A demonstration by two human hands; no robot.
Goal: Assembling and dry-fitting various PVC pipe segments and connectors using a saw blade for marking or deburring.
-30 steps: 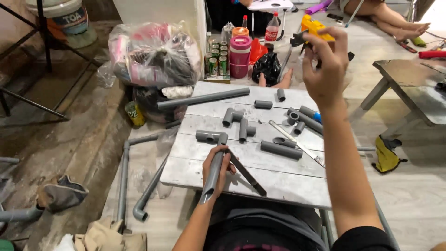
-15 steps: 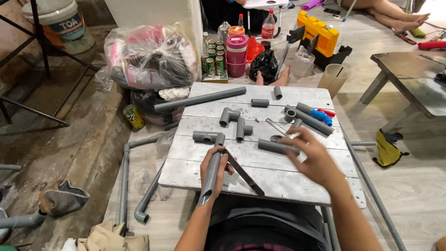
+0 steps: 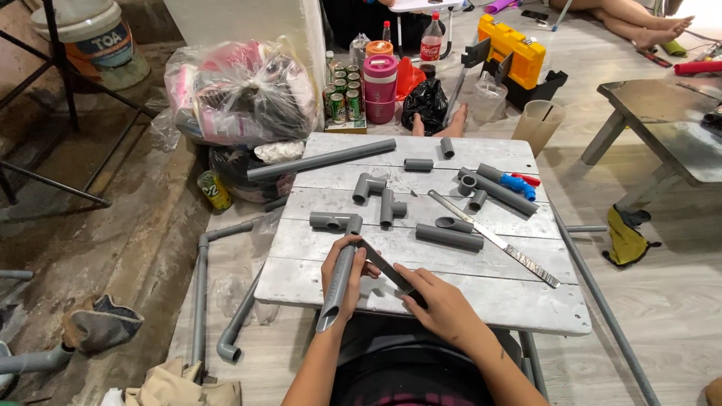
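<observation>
Head view looks down on a whitewashed plank bench (image 3: 451, 301) strewn with grey pipe parts. Left hand (image 3: 342, 269) has its grip closed around a short grey PVC pipe (image 3: 335, 297), which lies along the near edge of the bench with its angled open end jutting over the edge toward the person. Right hand (image 3: 440, 301) has its grip closed on the dark handle end of a narrow blade (image 3: 383, 265); the blade runs up and left from that hand and meets the pipe just beside the left fingers.

Just past the held pipe sits a grey tee fitting (image 3: 335, 221). Further back are two more grey fittings (image 3: 380, 197), an elbow and a tee, close together. To the right, a short pipe length (image 3: 449, 237) lies flat, with a long metal saw blade (image 3: 496, 239) running diagonally behind it toward the bench's right edge. A long grey pipe (image 3: 322, 159) lies slanted along the far left of the bench. A blue-handled tool (image 3: 516, 184) rests near the far right, beside another pipe piece.

On the floor behind the bench stand a pink tumbler (image 3: 380, 89), several cans and a yellow tool case (image 3: 513, 53).
</observation>
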